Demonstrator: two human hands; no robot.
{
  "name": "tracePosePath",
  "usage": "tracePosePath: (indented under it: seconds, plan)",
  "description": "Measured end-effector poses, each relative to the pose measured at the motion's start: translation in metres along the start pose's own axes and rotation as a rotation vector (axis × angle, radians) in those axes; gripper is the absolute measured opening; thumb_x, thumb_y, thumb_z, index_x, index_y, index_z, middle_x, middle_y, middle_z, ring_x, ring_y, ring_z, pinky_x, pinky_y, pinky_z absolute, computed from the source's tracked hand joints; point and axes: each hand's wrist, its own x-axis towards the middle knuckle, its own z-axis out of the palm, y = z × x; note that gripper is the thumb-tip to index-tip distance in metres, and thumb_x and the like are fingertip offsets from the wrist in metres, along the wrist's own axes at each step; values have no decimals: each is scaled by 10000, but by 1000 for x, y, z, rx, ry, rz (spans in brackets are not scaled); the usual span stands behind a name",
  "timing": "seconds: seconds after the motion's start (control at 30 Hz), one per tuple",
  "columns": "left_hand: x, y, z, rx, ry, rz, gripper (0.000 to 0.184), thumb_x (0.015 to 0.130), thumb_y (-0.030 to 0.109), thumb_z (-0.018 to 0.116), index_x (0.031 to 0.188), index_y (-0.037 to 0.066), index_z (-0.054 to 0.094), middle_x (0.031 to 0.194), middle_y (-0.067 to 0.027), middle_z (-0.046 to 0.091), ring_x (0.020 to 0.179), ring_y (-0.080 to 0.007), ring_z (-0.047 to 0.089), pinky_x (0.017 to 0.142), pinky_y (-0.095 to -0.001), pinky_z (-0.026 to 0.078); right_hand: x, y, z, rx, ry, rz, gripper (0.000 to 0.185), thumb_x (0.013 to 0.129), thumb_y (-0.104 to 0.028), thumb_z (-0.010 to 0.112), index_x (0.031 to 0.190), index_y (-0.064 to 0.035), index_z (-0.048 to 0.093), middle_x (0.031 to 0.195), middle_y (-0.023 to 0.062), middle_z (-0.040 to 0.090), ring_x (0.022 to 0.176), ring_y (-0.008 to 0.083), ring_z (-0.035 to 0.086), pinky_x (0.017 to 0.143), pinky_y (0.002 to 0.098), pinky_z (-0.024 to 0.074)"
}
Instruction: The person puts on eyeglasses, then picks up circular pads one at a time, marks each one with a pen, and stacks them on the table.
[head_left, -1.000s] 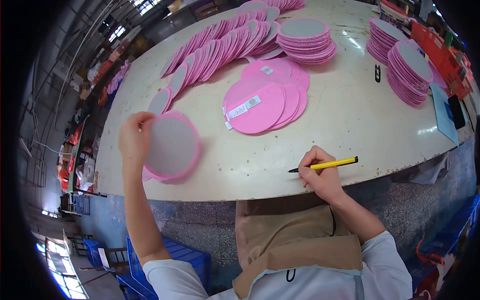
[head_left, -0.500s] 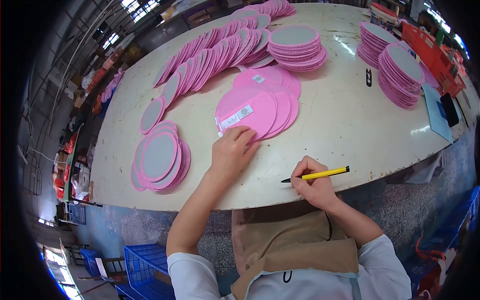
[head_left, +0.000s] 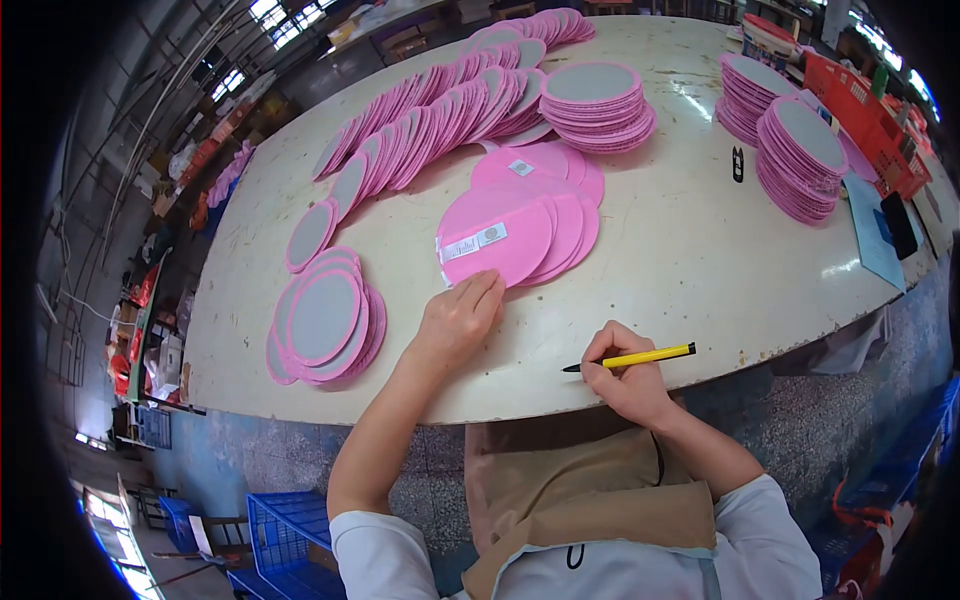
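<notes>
My left hand (head_left: 461,318) is at the near edge of the top pink fabric disc (head_left: 515,262), fingers together and closed on its rim; the thumb is mostly hidden. This disc carries a white printed label (head_left: 474,243) and lies on several overlapping pink discs. Behind them, another pink disc (head_left: 545,157) shows a small label. My right hand (head_left: 628,376) is closed around a yellow pen (head_left: 650,355) with a black tip, which points left just above the table near its front edge.
Grey-centred pink discs stand in a left stack (head_left: 322,312), a fanned row (head_left: 425,130), a back stack (head_left: 597,105) and right stacks (head_left: 800,160). Thread snips (head_left: 738,164), a red basket (head_left: 850,105) and a dark phone (head_left: 899,223) sit on the right.
My left hand has shifted slightly down, its fingers drawn together at the disc's rim and off the label area. My right hand and the pen have barely moved.
</notes>
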Motion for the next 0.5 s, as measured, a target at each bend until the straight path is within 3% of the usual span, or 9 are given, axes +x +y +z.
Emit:
tracePosePath:
  seconds: [0.23, 0.4, 0.5]
  plan:
    - [30, -4, -58, 11, 195, -12, 272, 790, 28, 677, 1062, 22, 666, 1026, -82, 703, 785, -193, 683, 646, -274, 534, -3, 4, -1, 84, 7, -31, 107, 762, 26, 621, 783, -44, 543, 691, 1, 565, 569, 72, 398, 526, 196, 325]
    - [49, 14, -102, -218, 265, -255, 222, 804, 19, 666, 1025, -3, 681, 938, -76, 712, 668, -182, 626, 603, -283, 501, -7, 1, 1, 227, 0, -148, 113, 760, 35, 612, 798, -47, 543, 710, 6, 576, 579, 83, 415, 536, 201, 338]
    - [52, 29, -107, -571, -115, -516, 163, 814, 11, 654, 966, -33, 696, 838, -79, 700, 619, -162, 575, 579, -276, 472, -15, -18, 4, 118, -71, -338, 122, 756, 48, 588, 825, -41, 542, 732, 47, 599, 578, 103, 457, 557, 215, 382]
